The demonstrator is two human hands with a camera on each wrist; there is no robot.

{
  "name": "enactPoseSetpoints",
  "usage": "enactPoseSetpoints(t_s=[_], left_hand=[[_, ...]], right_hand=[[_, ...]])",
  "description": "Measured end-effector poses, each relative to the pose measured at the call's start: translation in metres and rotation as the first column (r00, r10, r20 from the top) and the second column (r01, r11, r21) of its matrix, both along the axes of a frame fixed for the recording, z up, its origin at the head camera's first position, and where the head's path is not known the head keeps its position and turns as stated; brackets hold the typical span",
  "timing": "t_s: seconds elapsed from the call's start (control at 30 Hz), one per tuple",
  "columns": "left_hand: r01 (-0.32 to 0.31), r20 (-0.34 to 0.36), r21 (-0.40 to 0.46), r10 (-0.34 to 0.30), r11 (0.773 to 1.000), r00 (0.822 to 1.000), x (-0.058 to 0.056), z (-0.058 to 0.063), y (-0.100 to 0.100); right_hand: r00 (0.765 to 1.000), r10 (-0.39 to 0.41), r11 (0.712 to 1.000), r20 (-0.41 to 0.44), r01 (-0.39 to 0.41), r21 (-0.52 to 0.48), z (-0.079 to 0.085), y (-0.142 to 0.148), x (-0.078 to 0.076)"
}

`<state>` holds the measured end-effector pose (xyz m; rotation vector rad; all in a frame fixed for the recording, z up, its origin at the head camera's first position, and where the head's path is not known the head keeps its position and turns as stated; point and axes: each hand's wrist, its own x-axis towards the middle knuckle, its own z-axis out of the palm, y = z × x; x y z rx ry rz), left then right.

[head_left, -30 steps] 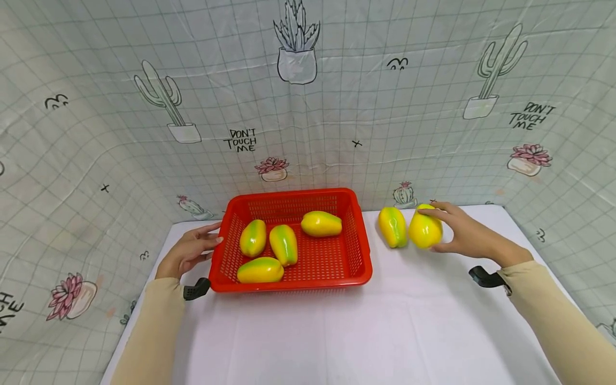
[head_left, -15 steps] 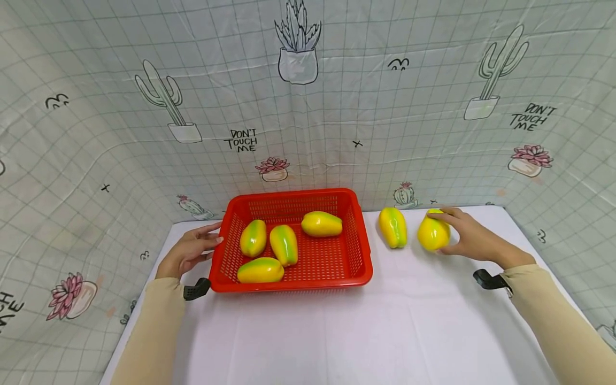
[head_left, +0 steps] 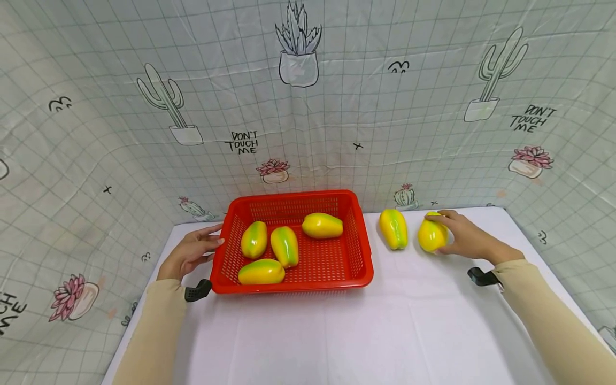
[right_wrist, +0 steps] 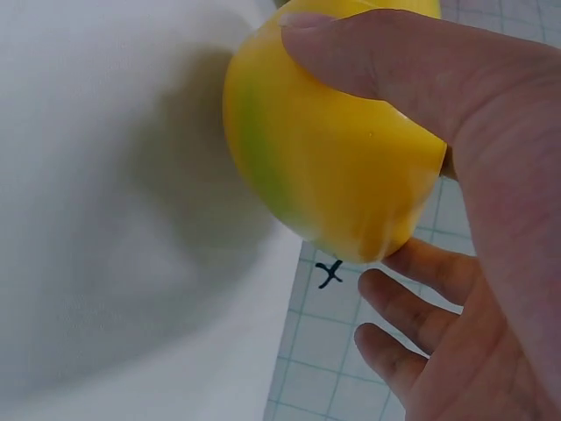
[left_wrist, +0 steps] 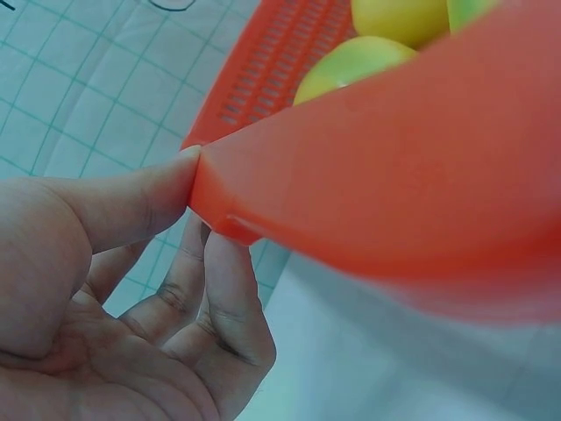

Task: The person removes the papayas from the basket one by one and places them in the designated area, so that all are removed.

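Observation:
My left hand pinches the left rim of a red plastic basket. In the left wrist view the thumb presses the rim from above, with bent fingers below it. At the right, my right hand holds a yellow papaya between thumb and fingers. The right wrist view shows a green streak on this papaya and its shadow on the white cloth. Another yellow-green papaya lies between the basket and the held one.
Several papayas lie inside the basket, one papaya at its back right and another papaya at its front left. A white cloth covers the table. A grid-patterned curtain with cactus drawings closes off the back and sides.
My right hand has moved slightly right with its papaya, widening the gap to the papaya beside it. The left hand and the basket stay in place.

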<state>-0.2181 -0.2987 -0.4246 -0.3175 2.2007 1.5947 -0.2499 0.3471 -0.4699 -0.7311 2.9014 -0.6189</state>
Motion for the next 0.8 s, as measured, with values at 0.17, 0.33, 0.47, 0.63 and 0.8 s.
enactPoseSetpoints(t_s=[0.17, 0.33, 0.47, 0.63, 0.8], left_hand=[[-0.006, -0.001, -0.004, 0.006, 1.0, 1.0, 0.0, -0.001, 0.001], [-0.002, -0.003, -0.005, 0.002, 1.0, 1.0, -0.001, -0.001, 0.0], [-0.003, -0.003, -0.008, 0.003, 1.0, 1.0, -0.001, -0.001, 0.0], [-0.002, -0.004, -0.002, 0.002, 1.0, 1.0, -0.001, -0.002, -0.001], [-0.002, -0.007, 0.002, 0.002, 1.0, 1.0, -0.001, -0.003, -0.002]], right_hand=[[1.0, 0.006, 1.0, 0.015, -0.006, 0.012, -0.003, -0.002, -0.004], [0.999, -0.007, 1.0, 0.035, 0.006, 0.019, -0.005, -0.006, -0.008], [0.999, 0.014, 1.0, 0.029, -0.015, 0.025, -0.004, -0.01, -0.012], [0.999, 0.046, 0.999, 0.026, -0.046, 0.023, -0.003, -0.013, -0.016], [0.998, 0.048, 0.999, 0.047, -0.049, 0.021, -0.003, -0.015, -0.019]])
